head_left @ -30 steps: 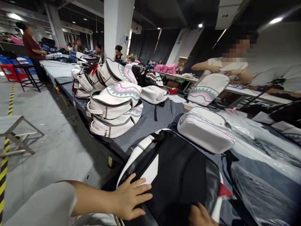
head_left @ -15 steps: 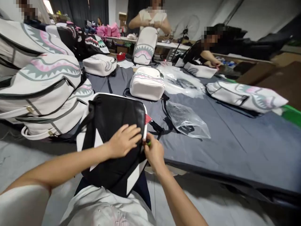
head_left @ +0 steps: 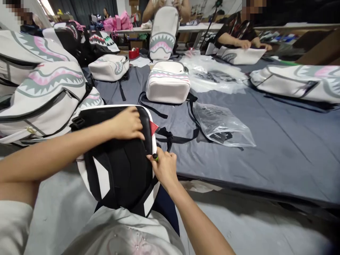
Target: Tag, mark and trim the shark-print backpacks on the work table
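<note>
A black and white backpack (head_left: 127, 166) leans between my lap and the table edge, its black back panel facing up. My left hand (head_left: 129, 124) lies on the upper part of that panel, fingers somewhat bent and apart, holding nothing. At the bag's right edge, my right hand (head_left: 164, 164) is closed around a small tool with a black tip and green body (head_left: 155, 157); the rest of the tool is hidden in the hand. A red tag (head_left: 153, 128) sticks out from the white piping just above it.
White shark-mouth backpacks (head_left: 50, 81) are piled at the left. Across the dark-covered table (head_left: 239, 170) are a small white bag (head_left: 168, 85), clear plastic bags (head_left: 223, 124), loose black straps and another backpack (head_left: 294, 83). People handle bags on the far side.
My left hand has moved up the back panel, toward the bag's top. The bag and my right hand have shifted slightly left, and the view has turned a little.
</note>
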Tool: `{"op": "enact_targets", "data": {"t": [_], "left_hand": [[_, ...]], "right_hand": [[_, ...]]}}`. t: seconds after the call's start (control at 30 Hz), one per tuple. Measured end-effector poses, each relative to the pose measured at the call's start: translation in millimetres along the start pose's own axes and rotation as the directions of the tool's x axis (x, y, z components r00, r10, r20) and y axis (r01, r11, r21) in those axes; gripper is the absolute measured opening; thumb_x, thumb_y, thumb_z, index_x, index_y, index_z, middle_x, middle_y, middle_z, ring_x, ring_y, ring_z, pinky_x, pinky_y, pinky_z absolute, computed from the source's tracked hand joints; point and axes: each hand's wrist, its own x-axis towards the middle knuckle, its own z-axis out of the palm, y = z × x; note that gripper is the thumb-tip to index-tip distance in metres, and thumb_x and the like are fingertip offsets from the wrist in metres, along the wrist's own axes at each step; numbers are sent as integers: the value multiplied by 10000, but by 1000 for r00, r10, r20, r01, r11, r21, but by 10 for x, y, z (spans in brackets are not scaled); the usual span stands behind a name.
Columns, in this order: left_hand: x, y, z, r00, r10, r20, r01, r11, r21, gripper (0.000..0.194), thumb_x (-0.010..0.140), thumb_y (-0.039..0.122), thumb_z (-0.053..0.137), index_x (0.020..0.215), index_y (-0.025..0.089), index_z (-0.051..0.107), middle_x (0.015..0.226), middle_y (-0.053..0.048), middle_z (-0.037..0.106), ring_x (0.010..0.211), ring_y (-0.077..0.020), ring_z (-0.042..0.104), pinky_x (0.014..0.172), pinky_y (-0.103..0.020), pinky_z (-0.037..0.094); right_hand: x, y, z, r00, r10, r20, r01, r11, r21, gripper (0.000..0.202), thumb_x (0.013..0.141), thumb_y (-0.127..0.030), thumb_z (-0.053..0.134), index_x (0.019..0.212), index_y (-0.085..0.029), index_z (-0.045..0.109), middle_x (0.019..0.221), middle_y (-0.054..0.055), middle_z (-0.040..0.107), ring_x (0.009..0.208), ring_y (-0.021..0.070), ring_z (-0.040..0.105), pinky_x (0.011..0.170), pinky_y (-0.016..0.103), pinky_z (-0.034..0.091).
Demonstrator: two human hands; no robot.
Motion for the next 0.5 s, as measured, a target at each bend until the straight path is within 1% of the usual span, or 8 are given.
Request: {"op": "enact_targets", "data": {"t": [0.07, 0.1, 0.13, 0.2, 0.3, 0.4, 0.43, 0.5], "left_hand": [[-35, -216, -181, 997, -81, 0, 81, 997, 17, 430, 917, 576, 484, 735, 255, 705, 790, -53, 700, 953, -263, 608, 1135, -499, 230], [-48, -254, -259, 995, -95, -1, 95, 995, 31, 417, 902, 591, 505, 755, 257, 707, 804, -53, 698, 984, -270, 596, 1156, -504, 203], [-52, -235, -319, 996, -91, -2, 91, 995, 47, 422, 884, 616, 528, 788, 249, 711, 825, -58, 697, 1003, -278, 586, 1155, -511, 211], [-26, -50, -368, 998, -57, -25, 59, 995, 78, 473, 849, 663, 569, 865, 213, 713, 863, -75, 696, 1022, -294, 570, 1107, -529, 286], [103, 388, -274, 997, -26, -75, 34, 993, 112, 422, 837, 589, 653, 914, 178, 710, 855, -71, 691, 1019, -293, 557, 1074, -566, 323], [265, 711, -60, 995, -31, -99, 42, 992, 119, 330, 803, 484, 735, 917, 175, 720, 851, -72, 693, 1014, -292, 548, 1130, -623, 254], [310, 768, 21, 994, -30, -106, 40, 994, 103, 338, 787, 477, 753, 931, 173, 722, 864, -74, 694, 1022, -294, 545, 1144, -629, 241], [376, 823, 172, 993, -27, -115, 33, 998, 48, 411, 747, 500, 784, 978, 165, 724, 906, -77, 692, 1052, -302, 539, 1159, -633, 239]], "right_hand": [[27, 21, -66, 998, -40, -38, 39, 999, -25, 196, 978, -335, 520, 930, -164, 603, 715, 42, 653, 743, 231, 592, 746, 328, 268], [35, 58, -113, 996, -69, -50, 67, 997, -39, 205, 977, -341, 519, 934, -161, 606, 708, 44, 649, 729, 229, 589, 744, 328, 269], [37, 117, -164, 994, -95, -62, 92, 994, -53, 213, 974, -348, 519, 949, -158, 613, 700, 44, 647, 716, 227, 587, 742, 329, 271], [27, 285, -265, 991, -113, -78, 107, 991, -81, 226, 965, -356, 519, 993, -160, 628, 683, 38, 643, 688, 222, 583, 739, 331, 281], [-22, 559, -378, 998, -49, -26, 46, 993, -112, 238, 936, -370, 532, 1018, -184, 656, 647, 21, 633, 659, 223, 583, 740, 342, 313], [-118, 681, -464, 998, 60, 30, -59, 998, -30, 279, 920, -395, 528, 1039, -191, 677, 690, 37, 669, 708, 247, 619, 744, 363, 378], [-159, 677, -500, 996, 88, -2, -88, 995, 41, 315, 922, -421, 524, 1074, -190, 675, 770, 56, 703, 767, 259, 639, 758, 374, 408], [-245, 623, -591, 978, 146, -151, -112, 971, 210, 417, 926, -506, 520, 1169, -193, 650, 1018, 101, 730, 918, 274, 659, 806, 396, 461]]}}
